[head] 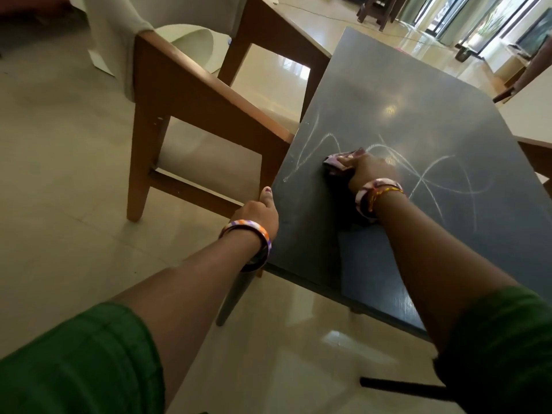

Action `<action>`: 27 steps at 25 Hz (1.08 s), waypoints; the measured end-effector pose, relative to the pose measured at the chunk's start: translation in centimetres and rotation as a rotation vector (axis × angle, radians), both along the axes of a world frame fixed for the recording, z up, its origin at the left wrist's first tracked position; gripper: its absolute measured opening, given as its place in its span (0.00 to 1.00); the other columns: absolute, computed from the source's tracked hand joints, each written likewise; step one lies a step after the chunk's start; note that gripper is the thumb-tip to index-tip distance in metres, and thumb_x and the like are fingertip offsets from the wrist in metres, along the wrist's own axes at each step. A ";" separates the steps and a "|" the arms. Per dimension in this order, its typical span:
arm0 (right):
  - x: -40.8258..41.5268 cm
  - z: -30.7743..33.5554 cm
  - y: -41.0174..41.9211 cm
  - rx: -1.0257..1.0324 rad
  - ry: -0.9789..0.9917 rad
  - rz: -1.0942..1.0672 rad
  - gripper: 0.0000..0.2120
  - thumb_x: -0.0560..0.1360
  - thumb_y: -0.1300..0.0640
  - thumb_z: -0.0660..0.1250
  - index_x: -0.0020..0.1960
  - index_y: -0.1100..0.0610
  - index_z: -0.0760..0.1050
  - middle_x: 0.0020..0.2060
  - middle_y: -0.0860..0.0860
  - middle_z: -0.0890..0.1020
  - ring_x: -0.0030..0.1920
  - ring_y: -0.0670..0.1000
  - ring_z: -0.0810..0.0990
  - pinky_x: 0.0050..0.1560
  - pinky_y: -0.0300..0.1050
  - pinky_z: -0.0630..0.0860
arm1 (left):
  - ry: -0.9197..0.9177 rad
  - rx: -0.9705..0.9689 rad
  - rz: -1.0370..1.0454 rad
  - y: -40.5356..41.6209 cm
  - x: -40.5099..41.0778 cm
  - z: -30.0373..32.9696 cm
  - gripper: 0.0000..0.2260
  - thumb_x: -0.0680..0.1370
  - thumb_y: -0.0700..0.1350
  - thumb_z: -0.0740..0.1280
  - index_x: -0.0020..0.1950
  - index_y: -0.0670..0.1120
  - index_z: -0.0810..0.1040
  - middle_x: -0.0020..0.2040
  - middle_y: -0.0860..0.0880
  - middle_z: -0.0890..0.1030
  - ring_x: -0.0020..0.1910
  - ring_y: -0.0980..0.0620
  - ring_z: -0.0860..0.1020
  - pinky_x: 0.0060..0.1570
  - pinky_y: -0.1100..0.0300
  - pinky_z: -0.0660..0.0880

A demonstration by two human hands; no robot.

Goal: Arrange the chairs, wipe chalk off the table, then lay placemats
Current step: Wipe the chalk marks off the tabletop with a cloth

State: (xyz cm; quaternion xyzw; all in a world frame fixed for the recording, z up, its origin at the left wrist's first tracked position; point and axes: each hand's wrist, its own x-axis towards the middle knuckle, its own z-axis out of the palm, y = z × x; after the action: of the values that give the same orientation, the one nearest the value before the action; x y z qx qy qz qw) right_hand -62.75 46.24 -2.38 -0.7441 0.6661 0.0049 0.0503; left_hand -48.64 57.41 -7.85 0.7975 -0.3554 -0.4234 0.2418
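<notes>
Right hand [369,171] fingers closed around a crumpled cloth [339,161], pressing it on the dark table [418,94] amid white chalk scribbles [424,174]. Left hand [258,209] clamps the table's left edge, thumb on top. Wooden chair [191,94] just beside that edge, on glossy tile floor [59,174].

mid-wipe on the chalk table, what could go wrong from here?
1. Chalk lines run both left and right of the cloth under the right hand; a short stroke would likely leave streaks.
2. The left hand only grips the edge of the table; a hard push might slide it on the glossy floor.
3. The wooden chair sits right against the table's left edge, so a leftward sweep may knock it.
</notes>
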 end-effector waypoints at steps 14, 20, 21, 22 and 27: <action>-0.2 -0.4 4.9 0.375 -0.029 0.257 0.30 0.75 0.32 0.49 0.75 0.38 0.47 0.76 0.41 0.43 0.76 0.51 0.43 0.72 0.61 0.44 | -0.167 0.006 -0.057 -0.5 0.1 0.4 0.30 0.81 0.56 0.41 0.55 0.37 0.75 0.42 0.42 0.76 0.44 0.45 0.75 0.49 0.52 0.71; 1.3 -2.9 -4.9 0.170 -0.054 0.208 0.27 0.78 0.34 0.42 0.75 0.38 0.46 0.77 0.44 0.46 0.76 0.54 0.42 0.70 0.64 0.39 | -0.165 0.050 -0.040 -5.9 -0.1 1.0 0.31 0.81 0.56 0.38 0.61 0.37 0.73 0.45 0.41 0.75 0.51 0.43 0.76 0.57 0.50 0.70; 1.4 -3.3 -6.7 0.148 -0.089 0.190 0.27 0.78 0.34 0.43 0.75 0.39 0.46 0.77 0.44 0.45 0.76 0.54 0.41 0.71 0.64 0.38 | -0.149 0.045 -0.029 -6.4 -0.1 0.9 0.31 0.82 0.55 0.39 0.60 0.36 0.72 0.41 0.42 0.74 0.47 0.44 0.76 0.54 0.52 0.70; 1.7 -3.7 -8.4 0.140 -0.120 0.161 0.28 0.77 0.34 0.43 0.75 0.40 0.47 0.77 0.45 0.45 0.76 0.55 0.39 0.70 0.66 0.36 | -0.129 0.046 -0.021 -6.6 -0.1 0.9 0.30 0.82 0.55 0.39 0.59 0.36 0.73 0.37 0.44 0.72 0.41 0.47 0.74 0.49 0.55 0.70; 2.4 -3.2 -10.2 0.154 -0.102 0.180 0.30 0.76 0.31 0.45 0.75 0.38 0.45 0.77 0.46 0.44 0.76 0.57 0.37 0.68 0.70 0.34 | -0.108 0.064 -0.015 -6.3 0.0 1.2 0.29 0.82 0.55 0.41 0.56 0.36 0.74 0.31 0.46 0.68 0.30 0.52 0.68 0.31 0.59 0.64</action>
State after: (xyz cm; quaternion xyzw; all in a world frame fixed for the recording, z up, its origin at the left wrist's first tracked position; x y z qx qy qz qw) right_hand -60.39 36.06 -5.58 -0.7940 0.5910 0.0227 0.1404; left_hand -48.66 51.15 -6.60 0.8238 -0.3603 -0.3927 0.1932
